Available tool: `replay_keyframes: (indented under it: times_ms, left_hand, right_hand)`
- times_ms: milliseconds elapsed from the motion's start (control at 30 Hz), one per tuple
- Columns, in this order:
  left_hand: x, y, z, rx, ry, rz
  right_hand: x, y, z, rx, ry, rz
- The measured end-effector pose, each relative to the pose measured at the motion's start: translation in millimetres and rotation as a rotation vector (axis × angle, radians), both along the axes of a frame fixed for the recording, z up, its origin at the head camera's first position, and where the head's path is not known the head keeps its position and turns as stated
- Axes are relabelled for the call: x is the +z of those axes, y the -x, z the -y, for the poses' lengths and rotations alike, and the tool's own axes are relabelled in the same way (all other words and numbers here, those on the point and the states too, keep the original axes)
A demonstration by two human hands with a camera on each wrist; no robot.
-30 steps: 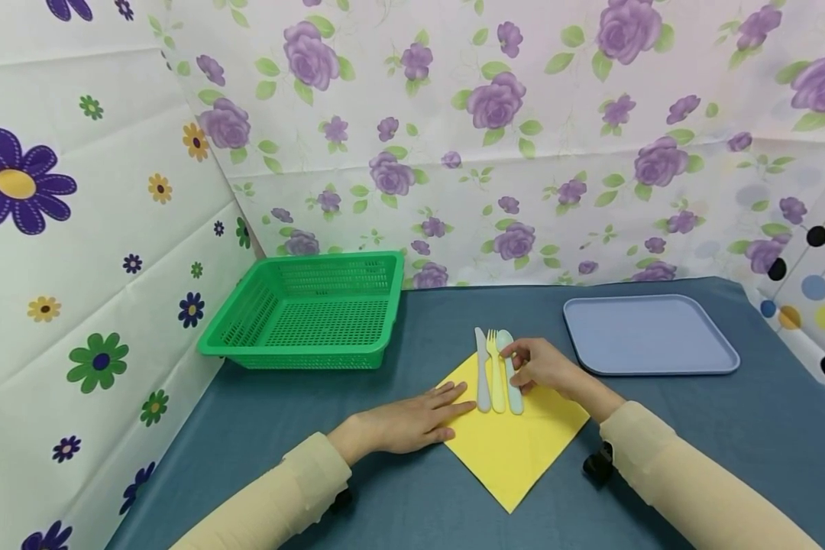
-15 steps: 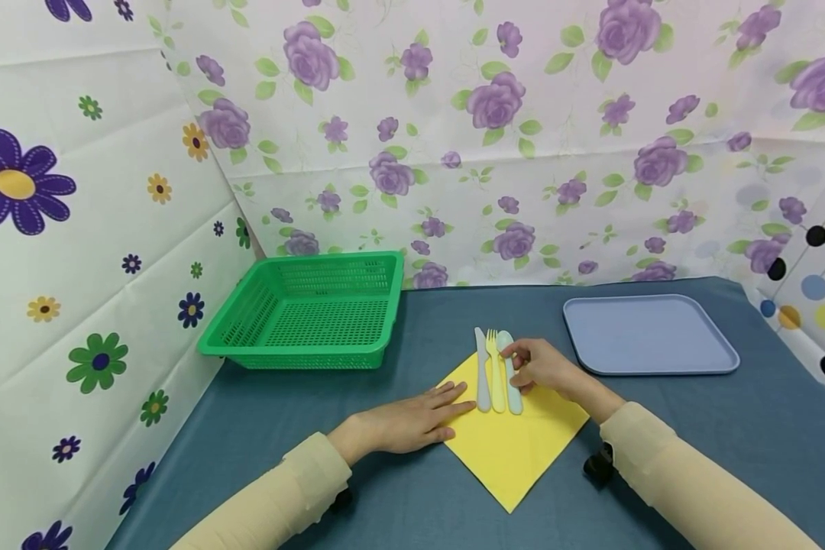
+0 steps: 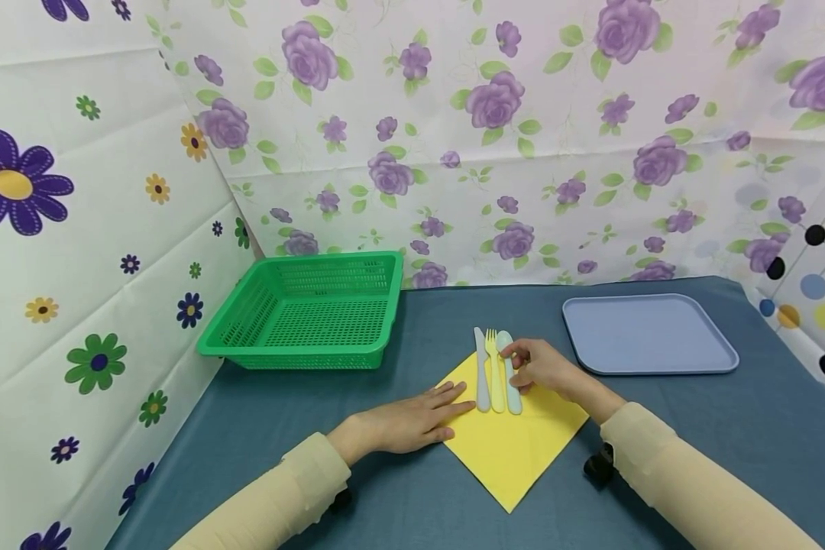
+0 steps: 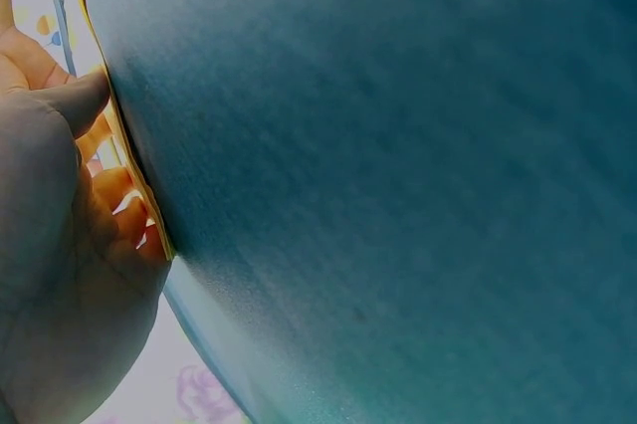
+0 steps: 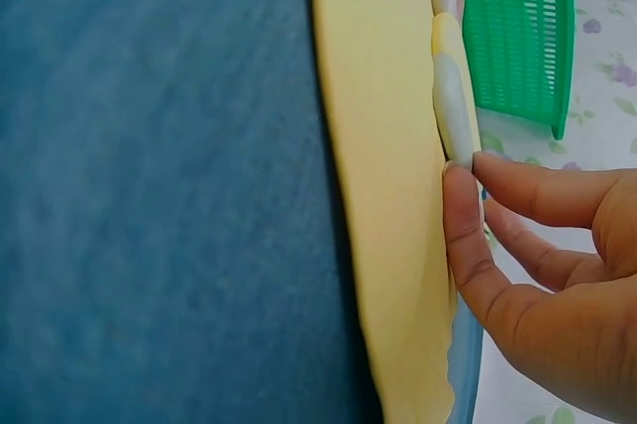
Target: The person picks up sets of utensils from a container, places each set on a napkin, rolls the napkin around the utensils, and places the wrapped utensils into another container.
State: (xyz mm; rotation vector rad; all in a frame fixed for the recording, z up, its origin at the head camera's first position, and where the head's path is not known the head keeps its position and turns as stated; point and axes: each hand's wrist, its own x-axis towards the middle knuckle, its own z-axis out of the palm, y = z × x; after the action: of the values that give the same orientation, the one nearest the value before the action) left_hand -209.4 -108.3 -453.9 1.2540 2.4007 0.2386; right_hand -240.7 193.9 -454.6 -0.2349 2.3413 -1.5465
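Observation:
On a yellow napkin, set with a corner toward me, lie a lilac-grey knife, a yellow fork and a pale mint spoon, side by side. The left hand rests with straight, spread fingers on the napkin's left corner, close to the knife handle. From the right, the right hand pinches the spoon between thumb and fingertips. The right wrist view shows this pinch at the edge of the pale spoon handle. Fingers partly cover the spoon's middle in the head view.
A green plastic basket stands at the back left of the blue-covered table. At the back right lies a flat lavender-blue tray. Floral cloth hangs behind the table and along its left side.

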Motion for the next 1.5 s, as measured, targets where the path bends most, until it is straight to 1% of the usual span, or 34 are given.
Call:
replay_keyframes:
  times_ms: [167, 400, 533, 667, 767, 967, 1167, 1300, 1433, 1500]
  left_hand:
    - [-0.2, 0.4, 0.8, 0.002, -0.001, 0.004]
    - [-0.5, 0.8, 0.6, 0.003, -0.004, 0.013]
    - [0.1, 0.5, 0.1, -0.003, -0.006, 0.013]
    - [0.8, 0.1, -0.4, -0.002, -0.003, 0.016]
    - [0.8, 0.2, -0.6, 0.000, 0.000, 0.014]
    - [-0.4, 0.7, -0.3, 0.002, 0.002, 0.019]
    - [-0.4, 1.4, 0.0, 0.001, -0.005, 0.030]
    - [0.2, 1.3, 0.0, 0.003, -0.011, 0.026]
    - [0.6, 0.9, -0.8, 0.006, -0.016, 0.021]
    - [0.9, 0.7, -1.3, 0.010, -0.021, 0.028]
  right_hand:
    - [1.2, -0.9, 2, 0.000, 0.001, -0.003]
    - [-0.7, 1.4, 1, 0.006, 0.002, 0.002]
    - [-1.0, 0.9, -4, 0.025, 0.046, 0.013]
    - [0.6, 0.4, -10, 0.042, 0.104, 0.042]
    - [3.1, 0.9, -13, 0.039, 0.120, 0.049]
    - [9.6, 0.7, -21, 0.033, 0.102, 0.019]
    - [15.7, -2.2, -27, 0.040, 0.064, -0.043]
    - [17.5, -4.3, -31, 0.055, 0.045, -0.081]
    - [18.3, -7.4, -38, 0.104, 0.010, -0.104]
    - [19.4, -10.6, -41, 0.154, -0.023, -0.127]
